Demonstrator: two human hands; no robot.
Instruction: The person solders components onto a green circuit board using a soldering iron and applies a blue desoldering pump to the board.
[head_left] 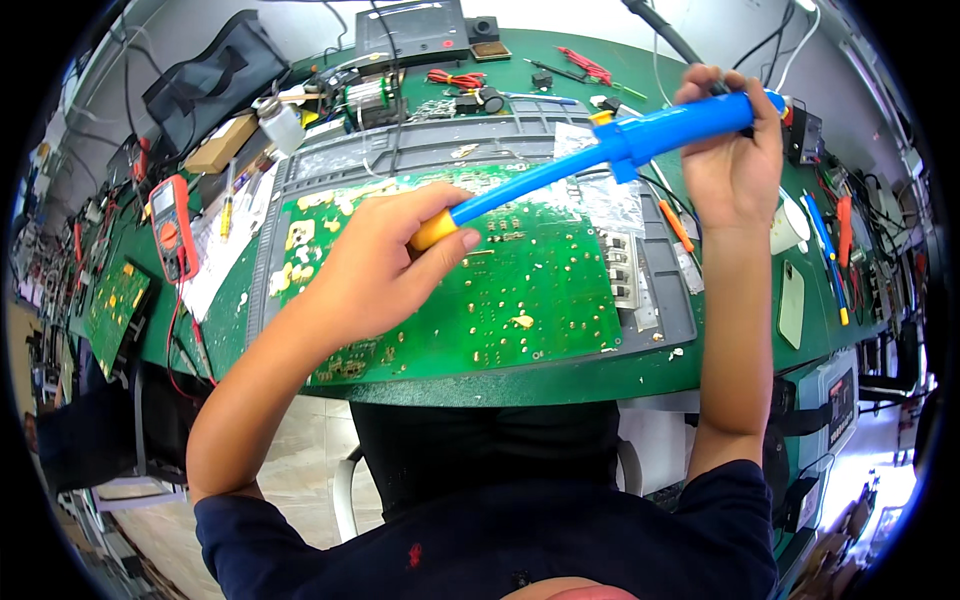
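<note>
A blue desoldering pump (660, 132) is held slantwise above the bench between my two hands. My left hand (385, 255) is closed around the yellow knob (433, 230) at the end of its extended blue shaft. Higher up at the right, my right hand (735, 150) wraps its fingers round the thick barrel. A black, rod-like handle (668, 32) slants down from the top edge to the fingers of that hand; its lower end is hidden. Beneath both hands lies a large green circuit board (480, 310) with solder joints, resting on a grey work mat (676, 300).
A red multimeter (172, 228) stands at the left, with another circuit board (118, 312) by the bench edge. On the right are a phone (791, 304), a white roll (789, 226) and a blue pen-like tool (826, 250). Cables and red test leads (585, 66) lie at the back.
</note>
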